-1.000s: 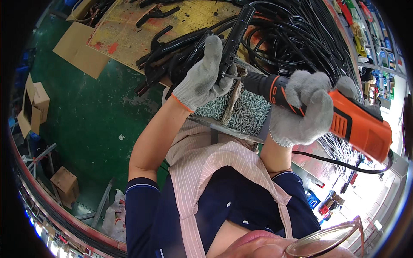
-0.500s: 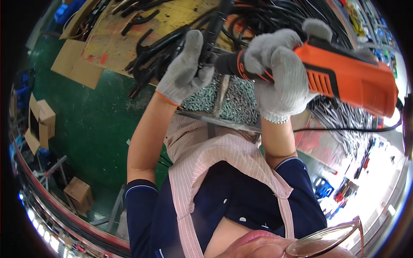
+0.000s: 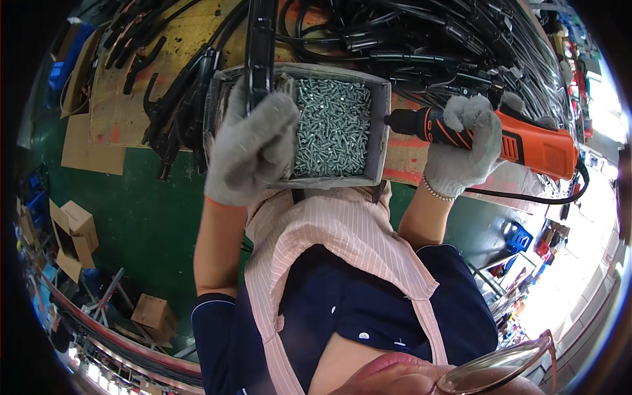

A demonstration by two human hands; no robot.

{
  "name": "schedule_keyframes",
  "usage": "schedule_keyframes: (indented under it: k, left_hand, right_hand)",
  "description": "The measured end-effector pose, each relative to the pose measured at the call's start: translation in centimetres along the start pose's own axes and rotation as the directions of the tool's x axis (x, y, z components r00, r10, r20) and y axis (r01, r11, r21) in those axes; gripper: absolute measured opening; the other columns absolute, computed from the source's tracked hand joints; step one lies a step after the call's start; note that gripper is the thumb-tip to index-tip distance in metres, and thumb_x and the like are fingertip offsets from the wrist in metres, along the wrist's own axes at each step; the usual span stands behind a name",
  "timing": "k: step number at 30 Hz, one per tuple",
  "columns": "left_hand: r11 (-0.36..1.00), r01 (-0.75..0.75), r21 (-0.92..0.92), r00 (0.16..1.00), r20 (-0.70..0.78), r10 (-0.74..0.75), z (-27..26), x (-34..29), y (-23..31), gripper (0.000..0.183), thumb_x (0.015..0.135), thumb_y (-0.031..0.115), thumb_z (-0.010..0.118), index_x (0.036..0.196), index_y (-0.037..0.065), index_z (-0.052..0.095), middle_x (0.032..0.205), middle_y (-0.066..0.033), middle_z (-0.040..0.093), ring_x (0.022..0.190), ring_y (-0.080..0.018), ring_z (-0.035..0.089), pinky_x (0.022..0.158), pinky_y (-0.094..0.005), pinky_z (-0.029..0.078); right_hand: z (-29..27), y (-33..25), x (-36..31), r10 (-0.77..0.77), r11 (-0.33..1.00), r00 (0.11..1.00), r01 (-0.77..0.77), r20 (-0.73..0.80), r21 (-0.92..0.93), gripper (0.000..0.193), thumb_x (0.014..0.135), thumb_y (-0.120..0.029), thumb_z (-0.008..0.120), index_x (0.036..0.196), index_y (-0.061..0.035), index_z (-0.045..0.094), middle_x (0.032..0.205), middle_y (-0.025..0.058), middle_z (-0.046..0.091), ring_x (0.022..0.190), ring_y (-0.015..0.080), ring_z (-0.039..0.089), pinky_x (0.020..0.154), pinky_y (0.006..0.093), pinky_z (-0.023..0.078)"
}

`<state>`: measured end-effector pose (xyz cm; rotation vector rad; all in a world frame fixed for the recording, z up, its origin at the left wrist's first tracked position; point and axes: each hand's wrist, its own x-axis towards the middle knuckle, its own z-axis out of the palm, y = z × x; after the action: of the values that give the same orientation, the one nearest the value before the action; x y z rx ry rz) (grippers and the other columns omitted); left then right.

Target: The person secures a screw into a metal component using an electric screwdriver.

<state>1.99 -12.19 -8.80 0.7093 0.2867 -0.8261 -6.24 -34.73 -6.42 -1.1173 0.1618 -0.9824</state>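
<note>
My left hand (image 3: 253,148), in a grey knit glove and a little blurred, is closed around the lower end of a long black plastic part (image 3: 261,49) that points away from me. It is over the left side of a grey-lined box (image 3: 376,135) whose right section holds many small silver screws (image 3: 332,128). My right hand (image 3: 466,141), gloved too, grips an orange and black power screwdriver (image 3: 536,145). The tool's black nose points left, just beside the box's right wall. A cord hangs from its back end.
Black cables and plastic parts (image 3: 434,62) cover the far side of the worn yellow table (image 3: 141,99). More black pieces (image 3: 181,108) lie left of the box. Cardboard cartons (image 3: 155,316) stand on the green floor (image 3: 145,237) at left.
The screwdriver has moved right, away from the black part. My left hand has shifted left and nearer me with that part. The screw box shows more fully; the metal rod seen across the screws is out of sight.
</note>
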Motion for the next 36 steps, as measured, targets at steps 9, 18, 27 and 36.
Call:
schedule_keyframes:
  k: [9, 18, 27, 36]
  left_hand:
    - [0.992, -0.118, -0.032, 0.992, -0.042, 0.117, -0.3, 0.0, -5.4, 0.053, 0.089, -0.004, 0.059, 0.133, 0.009, 0.034, 0.105, -0.0186, 0.061, 0.086, -0.0289, 0.07, 0.065, -0.0415, 0.065]
    - [0.968, -0.088, -0.234, 0.993, 0.055, 0.104, -1.0, 0.1, -5.2, 0.045, 0.09, -0.007, 0.053, 0.131, 0.006, 0.039, 0.106, -0.0211, 0.061, 0.085, -0.0314, 0.07, 0.063, -0.0415, 0.066]
    - [0.977, -0.117, -0.176, 0.983, 0.121, 0.139, -1.1, 0.3, -5.3, 0.044, 0.091, -0.007, 0.052, 0.133, 0.005, 0.043, 0.114, -0.0225, 0.059, 0.092, -0.0319, 0.069, 0.066, -0.0445, 0.066]
    - [0.983, -0.109, -0.149, 0.989, 0.08, 0.121, -0.8, 0.0, -5.4, 0.056, 0.088, -0.01, 0.055, 0.136, 0.009, 0.035, 0.115, -0.0208, 0.056, 0.094, -0.0341, 0.068, 0.069, -0.0469, 0.066]
  right_hand:
    - [-0.6, 0.4, 0.0, 0.081, 0.997, 0.997, -0.081, 0.014, -0.018, 0.046, 0.086, -0.003, 0.058, 0.129, -0.0046, 0.042, 0.07, 0.004, 0.047, 0.06, 0.0111, 0.042, 0.055, 0.0262, 0.04]
    - [-1.6, 2.1, -0.2, 0.029, 0.994, 0.995, -0.039, 0.098, 0.104, 0.043, 0.086, 0.004, 0.056, 0.127, -0.0027, 0.043, 0.076, 0.0136, 0.059, 0.059, 0.0215, 0.057, 0.054, 0.0342, 0.05]
    - [-0.2, -1.2, 0.9, 0.035, 0.982, 0.999, -0.039, 0.023, 0.187, 0.036, 0.086, -0.003, 0.057, 0.119, -0.0066, 0.047, 0.067, -0.0026, 0.04, 0.059, 0.0062, 0.038, 0.056, 0.0204, 0.038]
    - [0.0, -1.6, 3.4, 0.125, 0.816, 0.992, -0.111, 0.014, 0.567, 0.022, 0.092, -0.007, 0.058, 0.113, -0.0069, 0.051, 0.07, -0.0011, 0.044, 0.061, 0.0062, 0.04, 0.062, 0.0208, 0.042]
